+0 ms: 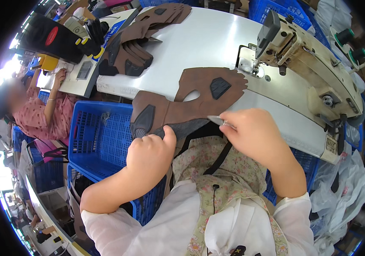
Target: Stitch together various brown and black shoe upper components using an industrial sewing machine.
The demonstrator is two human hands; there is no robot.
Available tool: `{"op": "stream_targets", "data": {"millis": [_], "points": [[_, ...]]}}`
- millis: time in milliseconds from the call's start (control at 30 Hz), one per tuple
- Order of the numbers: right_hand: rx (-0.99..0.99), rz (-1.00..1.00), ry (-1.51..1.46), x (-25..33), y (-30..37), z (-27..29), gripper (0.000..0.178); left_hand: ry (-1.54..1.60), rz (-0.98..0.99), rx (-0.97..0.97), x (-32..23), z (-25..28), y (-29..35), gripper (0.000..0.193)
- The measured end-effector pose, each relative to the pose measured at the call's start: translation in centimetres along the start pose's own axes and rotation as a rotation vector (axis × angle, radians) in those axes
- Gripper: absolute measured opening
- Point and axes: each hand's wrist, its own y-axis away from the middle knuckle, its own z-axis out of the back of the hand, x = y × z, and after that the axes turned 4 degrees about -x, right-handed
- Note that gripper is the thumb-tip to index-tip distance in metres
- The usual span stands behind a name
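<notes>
A brown shoe upper [199,96] with black patches lies on the near edge of the white sewing table, a grey lining strip showing along its near edge. My left hand [150,155] is closed on that near edge at its left end, thumb on top and fingers curled. In my right hand [253,132] is a pair of small metal thread snips [217,120], their pointed tip directed left over the lining edge. My right fingers partly hide the snips' handle.
A sewing machine [306,59] stands at the right, with green thread cones [351,45] beyond. Several stacked brown uppers [135,45] lie at the far left. A blue crate [101,132] sits left of my knees. Another person [46,106] works at the left.
</notes>
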Motion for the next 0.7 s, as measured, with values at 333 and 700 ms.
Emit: {"op": "stream_targets", "data": {"millis": [333,700], "points": [[-0.442,-0.031,-0.54,3.2,1.0,0.5,0.041,0.384,0.075,-0.036,5.3,0.6,-4.1,0.013],[-0.251,0.588,-0.37,6.9,1.9,-3.0,0.046,0.389,0.206,0.132,8.2,1.0,-7.0,0.019]]}}
